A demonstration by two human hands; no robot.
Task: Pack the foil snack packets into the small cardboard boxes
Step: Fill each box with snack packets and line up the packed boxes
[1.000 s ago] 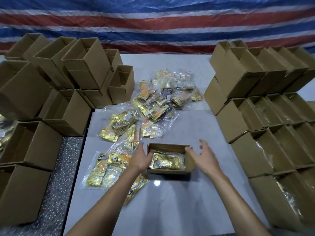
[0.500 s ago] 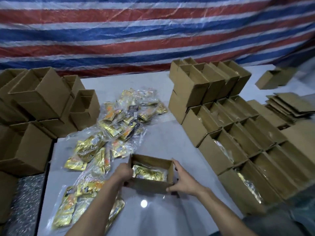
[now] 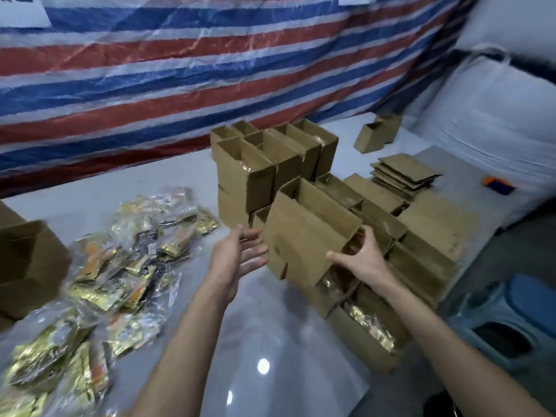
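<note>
One cardboard box point(image 3: 304, 236) in right hand point(image 3: 361, 260); inside hidden; left hand point(image 3: 237, 254) perhaps touching

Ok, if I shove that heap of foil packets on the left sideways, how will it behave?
The foil packets lie loose in crinkled clear wrap, so they would probably slide and spread rather than move as one. The glossy table likely lets them slip easily. Each looks flat and floppy.
</note>
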